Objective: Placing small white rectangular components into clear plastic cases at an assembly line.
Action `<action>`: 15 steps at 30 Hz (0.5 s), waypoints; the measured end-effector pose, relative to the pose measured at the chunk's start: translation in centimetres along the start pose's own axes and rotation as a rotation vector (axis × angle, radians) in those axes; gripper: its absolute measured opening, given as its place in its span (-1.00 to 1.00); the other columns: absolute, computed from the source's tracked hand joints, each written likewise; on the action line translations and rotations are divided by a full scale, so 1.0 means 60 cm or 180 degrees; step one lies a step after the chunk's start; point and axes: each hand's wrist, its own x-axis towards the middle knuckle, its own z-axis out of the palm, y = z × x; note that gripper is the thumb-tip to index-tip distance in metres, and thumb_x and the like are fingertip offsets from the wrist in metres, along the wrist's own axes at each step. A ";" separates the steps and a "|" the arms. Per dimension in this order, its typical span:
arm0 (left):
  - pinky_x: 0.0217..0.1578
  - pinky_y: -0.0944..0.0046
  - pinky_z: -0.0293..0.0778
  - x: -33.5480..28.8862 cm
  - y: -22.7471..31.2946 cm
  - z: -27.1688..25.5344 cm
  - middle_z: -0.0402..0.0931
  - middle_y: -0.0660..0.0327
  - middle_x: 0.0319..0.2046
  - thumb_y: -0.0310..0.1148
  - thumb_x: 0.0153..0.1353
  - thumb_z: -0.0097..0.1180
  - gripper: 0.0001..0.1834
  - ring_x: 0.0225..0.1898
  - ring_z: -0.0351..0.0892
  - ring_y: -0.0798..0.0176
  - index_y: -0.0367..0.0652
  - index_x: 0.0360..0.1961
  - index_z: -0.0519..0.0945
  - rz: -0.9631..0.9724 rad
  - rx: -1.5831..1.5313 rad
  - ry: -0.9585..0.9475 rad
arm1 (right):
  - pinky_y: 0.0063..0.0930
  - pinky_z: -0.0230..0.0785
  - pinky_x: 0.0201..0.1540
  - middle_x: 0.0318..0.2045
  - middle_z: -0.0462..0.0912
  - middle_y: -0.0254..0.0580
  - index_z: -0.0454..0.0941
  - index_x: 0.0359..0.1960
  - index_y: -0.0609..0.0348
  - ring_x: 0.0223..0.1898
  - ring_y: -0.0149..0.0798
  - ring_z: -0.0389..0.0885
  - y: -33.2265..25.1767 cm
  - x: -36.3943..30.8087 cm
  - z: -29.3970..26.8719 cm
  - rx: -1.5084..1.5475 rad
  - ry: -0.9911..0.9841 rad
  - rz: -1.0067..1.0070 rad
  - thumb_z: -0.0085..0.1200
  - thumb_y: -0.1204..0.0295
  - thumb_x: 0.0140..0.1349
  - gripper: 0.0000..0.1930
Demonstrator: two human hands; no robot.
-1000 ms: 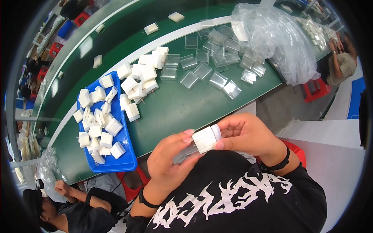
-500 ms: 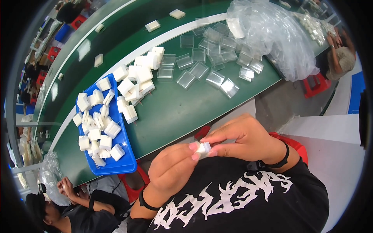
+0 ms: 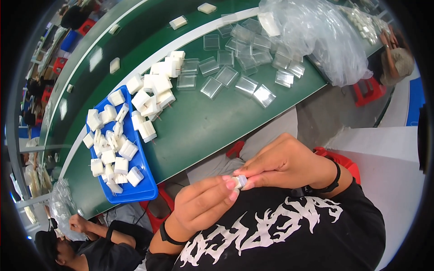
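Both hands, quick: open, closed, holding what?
Left hand: closed, holding one end of a small white block.
Right hand: closed, fingers pinching the other end of that same block.

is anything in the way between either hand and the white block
Nothing visible is: the left hand and right hand both pinch the white block directly, though their fingers hide most of it. The blue tray and clear plastic sleeves lie beyond the hands, on the green table.
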 end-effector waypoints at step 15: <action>-0.15 0.18 0.76 -0.005 0.007 0.011 0.64 0.00 -0.05 -0.68 -0.02 0.39 -0.70 -0.11 0.73 -0.06 -0.37 -0.19 0.66 -0.0007 0.0020 0.0186 | -0.46 0.56 -0.35 -0.24 0.81 -0.13 0.76 -0.12 0.24 -0.39 -0.23 0.75 -0.015 -0.010 0.010 -0.0443 0.0408 -0.0400 0.38 0.46 0.11 -0.72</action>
